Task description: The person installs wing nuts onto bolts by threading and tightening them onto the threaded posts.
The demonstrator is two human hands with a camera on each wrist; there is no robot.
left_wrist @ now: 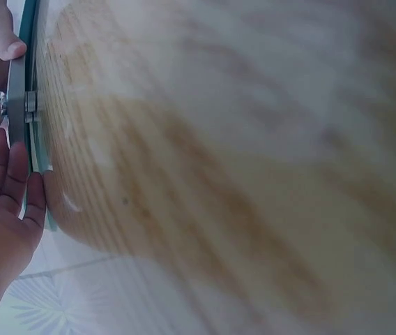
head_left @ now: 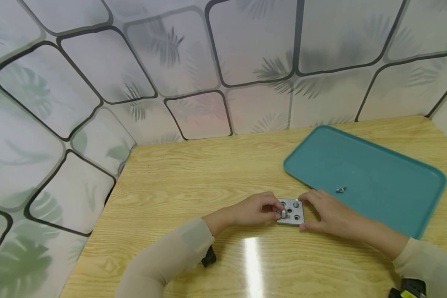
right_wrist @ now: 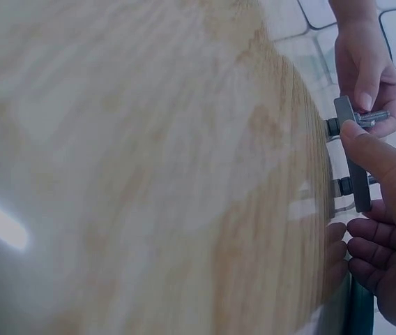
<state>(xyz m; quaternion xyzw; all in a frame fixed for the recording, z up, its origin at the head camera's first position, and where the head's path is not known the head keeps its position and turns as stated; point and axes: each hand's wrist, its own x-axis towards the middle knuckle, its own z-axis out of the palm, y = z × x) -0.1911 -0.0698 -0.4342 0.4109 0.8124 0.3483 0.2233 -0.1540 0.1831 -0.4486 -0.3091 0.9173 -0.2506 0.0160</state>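
Observation:
A square metal plate (head_left: 294, 218) with several round holes is held near the tray's left corner. Bolts pass through it: one bolt (head_left: 296, 203) stands at the far right hole, another at the near left. My left hand (head_left: 255, 210) pinches a wing nut (head_left: 284, 215) on the near left bolt with thumb and fingertips. With its thumb on the near edge and fingers on the far one, my right hand (head_left: 331, 215) grips the plate's right side. In the right wrist view, bolt heads (right_wrist: 342, 186) show beneath the plate, and the bolt's threaded end (right_wrist: 376, 116) sticks out above.
A teal tray (head_left: 380, 174) lies to the right, with one loose wing nut (head_left: 341, 190) on it. The wooden table (head_left: 193, 178) meets a patterned wall (head_left: 257, 103) at the back. Black wrist devices (head_left: 209, 256) show by both sleeves.

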